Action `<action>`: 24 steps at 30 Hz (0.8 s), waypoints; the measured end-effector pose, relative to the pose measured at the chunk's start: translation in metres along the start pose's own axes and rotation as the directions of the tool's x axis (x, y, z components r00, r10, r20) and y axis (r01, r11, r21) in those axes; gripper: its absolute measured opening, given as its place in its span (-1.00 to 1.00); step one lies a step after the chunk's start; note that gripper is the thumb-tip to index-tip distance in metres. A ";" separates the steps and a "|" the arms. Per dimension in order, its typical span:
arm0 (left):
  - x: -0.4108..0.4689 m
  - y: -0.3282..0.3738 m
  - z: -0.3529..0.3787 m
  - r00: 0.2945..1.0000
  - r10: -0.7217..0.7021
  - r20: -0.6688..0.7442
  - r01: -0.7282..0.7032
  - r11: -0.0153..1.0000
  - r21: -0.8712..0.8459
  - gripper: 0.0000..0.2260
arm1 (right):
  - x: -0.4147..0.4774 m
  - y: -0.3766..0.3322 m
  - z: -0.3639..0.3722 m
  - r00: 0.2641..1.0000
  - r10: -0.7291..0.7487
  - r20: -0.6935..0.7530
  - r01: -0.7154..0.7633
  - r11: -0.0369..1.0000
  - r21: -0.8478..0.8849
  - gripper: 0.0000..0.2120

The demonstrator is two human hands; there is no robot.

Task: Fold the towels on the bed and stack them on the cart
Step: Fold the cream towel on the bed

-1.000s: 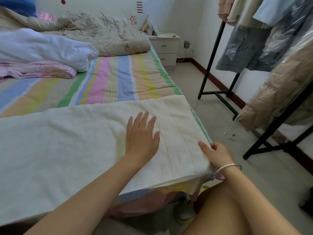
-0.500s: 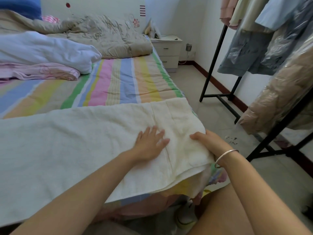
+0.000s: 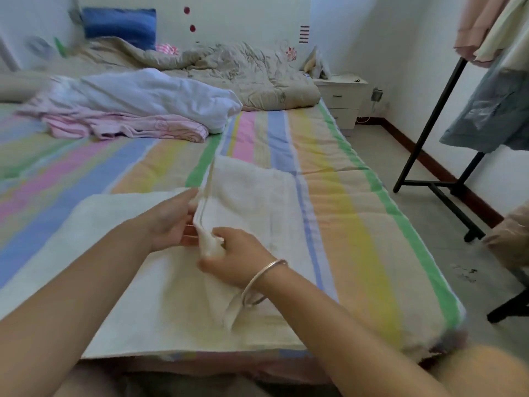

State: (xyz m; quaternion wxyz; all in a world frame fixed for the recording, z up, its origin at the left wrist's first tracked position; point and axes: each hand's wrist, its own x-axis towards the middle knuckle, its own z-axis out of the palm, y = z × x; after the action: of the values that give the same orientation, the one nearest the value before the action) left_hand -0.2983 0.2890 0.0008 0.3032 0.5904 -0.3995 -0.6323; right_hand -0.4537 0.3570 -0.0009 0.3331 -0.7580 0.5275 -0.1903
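Towel [image 3: 160, 296] – cream, spread across the near end of the striped bed [image 3: 343, 224] – has one edge standing up off the rest. The left hand [image 3: 171, 222] pinches that edge higher up. The right hand [image 3: 237, 259] grips it lower, fingers [image 3: 229, 236] curled round bunched cloth. A white quilt [image 3: 160, 93] and pink cloth [image 3: 128, 127] lie farther back.

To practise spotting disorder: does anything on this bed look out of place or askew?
Yes. A white sheet and pink cloth lie crumpled on the bed, far left, and a quilt is bunched at its head. Nothing looks spilled or damaged.
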 end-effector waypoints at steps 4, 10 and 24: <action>0.007 -0.032 -0.017 0.999 -0.018 -0.038 0.020 0.999 0.049 -0.62 | 0.001 0.001 0.019 0.981 0.038 0.190 -0.037 0.999 -0.012 -0.59; 0.018 -0.036 -0.005 0.964 0.250 -0.089 -0.192 0.891 0.412 -0.80 | 0.009 0.014 -0.014 0.968 -0.040 0.248 -0.030 0.961 0.273 -0.70; 0.015 -0.062 -0.010 0.910 0.339 -0.240 -0.229 0.892 0.390 -0.68 | 0.065 0.079 -0.007 0.994 0.066 -0.085 -0.106 0.747 -0.656 -0.39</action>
State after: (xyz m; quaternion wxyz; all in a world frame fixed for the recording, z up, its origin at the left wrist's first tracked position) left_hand -0.2852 0.3055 -0.0605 0.3395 0.6589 -0.5385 -0.4008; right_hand -0.4872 0.2772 -0.0561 0.0376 -0.7959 0.6043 0.0023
